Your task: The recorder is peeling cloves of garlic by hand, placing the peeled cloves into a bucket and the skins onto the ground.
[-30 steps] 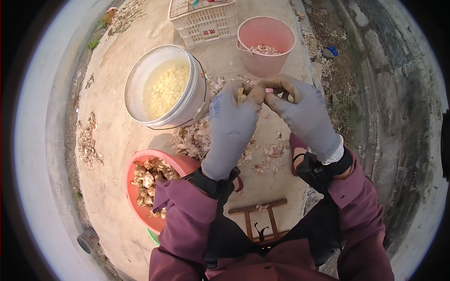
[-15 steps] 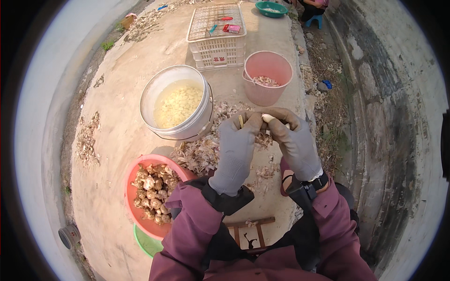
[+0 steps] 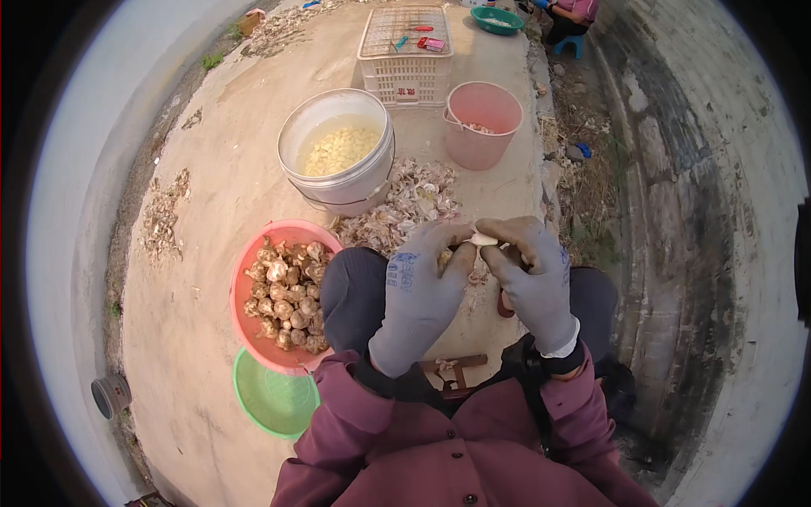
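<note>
My hands, both in grey gloves with dark stained fingers, meet in front of my lap. A pale garlic clove point(image 3: 483, 240) is pinched between them at the fingertips. My right hand point(image 3: 536, 269) grips it by thumb and curled fingers. My left hand point(image 3: 422, 283) is closed at the clove's other side, with a small yellowish-tan bit point(image 3: 444, 257) showing in its curled fingers; its kind cannot be made out. Garlic skins point(image 3: 414, 198) lie heaped on the ground just beyond. At my left knee, whole garlic bulbs point(image 3: 289, 296) fill a pink basin point(image 3: 243, 325).
A white bucket point(image 3: 372, 190) holds peeled cloves in water. Behind are a pink bucket point(image 3: 475, 152) with cloves and an upturned-looking white crate point(image 3: 414, 83) with small items on top. A green basin point(image 3: 270, 401) sits beneath the pink one. Another person point(image 3: 574, 17) sits far right.
My view has tilted, so my knees and more of the green basin show. My hands have drawn closer together, and the clove now sits between both sets of fingertips.
</note>
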Motion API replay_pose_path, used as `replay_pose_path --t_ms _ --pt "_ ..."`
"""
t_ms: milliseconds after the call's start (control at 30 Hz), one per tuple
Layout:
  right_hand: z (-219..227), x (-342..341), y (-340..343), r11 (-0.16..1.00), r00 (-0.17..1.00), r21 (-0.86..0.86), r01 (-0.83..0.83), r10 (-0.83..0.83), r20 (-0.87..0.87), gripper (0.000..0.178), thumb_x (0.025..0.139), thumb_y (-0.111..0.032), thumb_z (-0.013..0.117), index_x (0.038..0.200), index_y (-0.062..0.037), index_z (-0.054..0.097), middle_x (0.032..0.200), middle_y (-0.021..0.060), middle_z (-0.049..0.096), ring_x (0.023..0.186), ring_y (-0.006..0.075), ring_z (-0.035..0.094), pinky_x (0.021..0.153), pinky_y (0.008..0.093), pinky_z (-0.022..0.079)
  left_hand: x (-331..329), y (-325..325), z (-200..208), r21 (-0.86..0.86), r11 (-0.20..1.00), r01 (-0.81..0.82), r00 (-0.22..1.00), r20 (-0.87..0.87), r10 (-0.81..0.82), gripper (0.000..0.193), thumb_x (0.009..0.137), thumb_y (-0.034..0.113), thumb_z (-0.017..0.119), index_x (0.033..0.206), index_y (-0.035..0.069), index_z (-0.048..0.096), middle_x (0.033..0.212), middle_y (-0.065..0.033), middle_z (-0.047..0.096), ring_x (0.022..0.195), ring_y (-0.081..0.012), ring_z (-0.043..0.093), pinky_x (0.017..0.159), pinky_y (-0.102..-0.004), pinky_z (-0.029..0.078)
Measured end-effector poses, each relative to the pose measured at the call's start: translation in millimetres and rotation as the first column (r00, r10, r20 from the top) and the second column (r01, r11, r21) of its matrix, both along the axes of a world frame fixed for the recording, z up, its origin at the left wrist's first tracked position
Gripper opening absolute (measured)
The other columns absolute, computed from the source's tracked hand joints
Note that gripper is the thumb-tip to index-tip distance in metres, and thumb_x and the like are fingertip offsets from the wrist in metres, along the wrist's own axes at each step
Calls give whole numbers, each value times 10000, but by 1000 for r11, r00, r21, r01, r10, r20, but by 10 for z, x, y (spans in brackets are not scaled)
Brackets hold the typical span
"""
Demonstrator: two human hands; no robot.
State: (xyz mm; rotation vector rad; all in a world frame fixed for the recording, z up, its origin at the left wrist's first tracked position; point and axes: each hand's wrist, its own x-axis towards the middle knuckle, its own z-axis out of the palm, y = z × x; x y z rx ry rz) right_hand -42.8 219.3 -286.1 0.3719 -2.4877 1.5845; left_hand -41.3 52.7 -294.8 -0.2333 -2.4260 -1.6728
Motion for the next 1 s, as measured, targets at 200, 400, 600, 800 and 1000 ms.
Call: replay_pose_path --t_ms 200,400,600,800,1000 --pt "123 252 52 969 982 233 -84 121 -148 309 852 -33 720 1157 -82 724 1041 110 669 864 248 675 713 319 531 360 -58 46 -112 994 -4 999 -51 -1 149 889 62 643 1004 -21 688 894 -138 656 800 -247 658 706 -335 491" --pt "310 444 119 945 973 262 -196 221 -69 291 840 -36 730 1126 -87 742 989 108 678 856 267 677 727 332 532 579 -123 124 -55 997 54 999 9 -54 154 880 33 630 1009 -20 695 842 -105 650 741 -174 658 638 -312 489" --pt "158 535 112 951 958 -150 -270 282 62 236 856 -24 733 1087 -63 758 950 54 707 812 169 658 716 303 511 693 -81 145 378 926 21 932 328 -155 122 899 104 630 941 4 687 732 -47 654 596 -116 603 570 -286 464" --pt "-126 625 -14 903 923 -425 -59 211 321 301 961 -143 660 1237 -24 684 1095 57 704 996 103 612 883 257 475 672 -40 49 361 932 -32 913 390 -119 134 900 114 629 919 -10 677 683 -44 641 581 -85 576 556 -277 454" --pt "-208 743 -121 948 975 -304 98 -30 219 304 1021 -220 571 1206 13 639 964 12 622 743 49 475 664 226 409 693 22 -174 179 980 -84 947 319 23 131 872 114 637 909 -8 667 756 -114 645 648 -220 626 618 -345 478"
